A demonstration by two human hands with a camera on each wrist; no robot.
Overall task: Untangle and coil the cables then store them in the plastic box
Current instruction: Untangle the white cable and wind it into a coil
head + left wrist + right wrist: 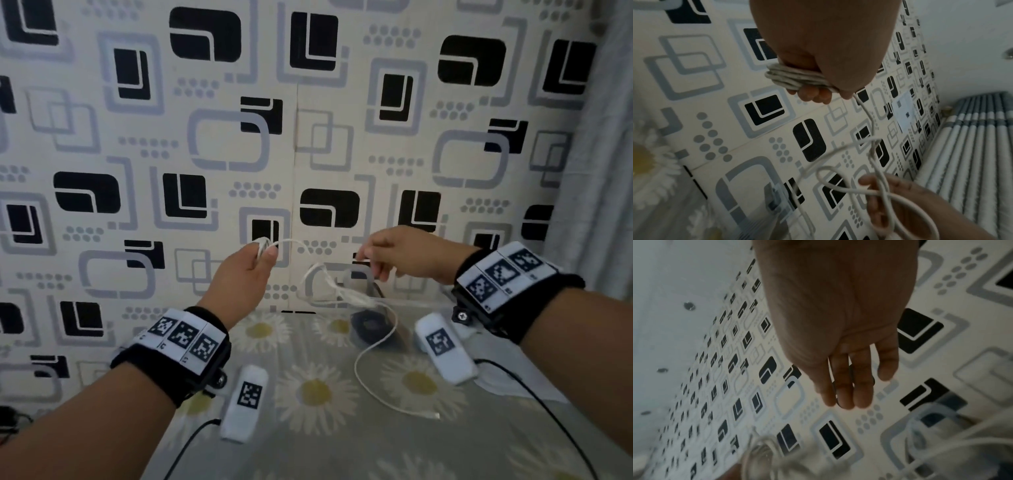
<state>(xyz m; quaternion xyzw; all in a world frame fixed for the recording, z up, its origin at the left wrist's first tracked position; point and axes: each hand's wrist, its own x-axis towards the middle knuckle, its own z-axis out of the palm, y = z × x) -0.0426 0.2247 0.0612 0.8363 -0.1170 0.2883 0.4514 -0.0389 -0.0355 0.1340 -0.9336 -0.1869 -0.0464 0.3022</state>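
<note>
I have several turns of the white cable (pixel 797 78) wound tight around the fingers of my left hand (pixel 248 270), with the thumb pressed down on top to hold the bundle. From there the free strand arcs across to my right hand (pixel 400 255), whose fingers are nearly straight in the right wrist view; the head view suggests the fingertips lightly pinch the strand, but blur keeps me from being sure. Below that hand the cable hangs in a loose tangle of loops, then trails onto the daisy-print tablecloth (pixel 308 445), where its tail lies in a wide curve.

The clear plastic box (pixel 376 308) stands at the back of the table near the wall. Something dark and round sits inside it, possibly a black cable already coiled, though I cannot confirm that.

I judge the white cable about half coiled: the hanging loops need untwisting and winding, then the bundle goes into the box.
</note>
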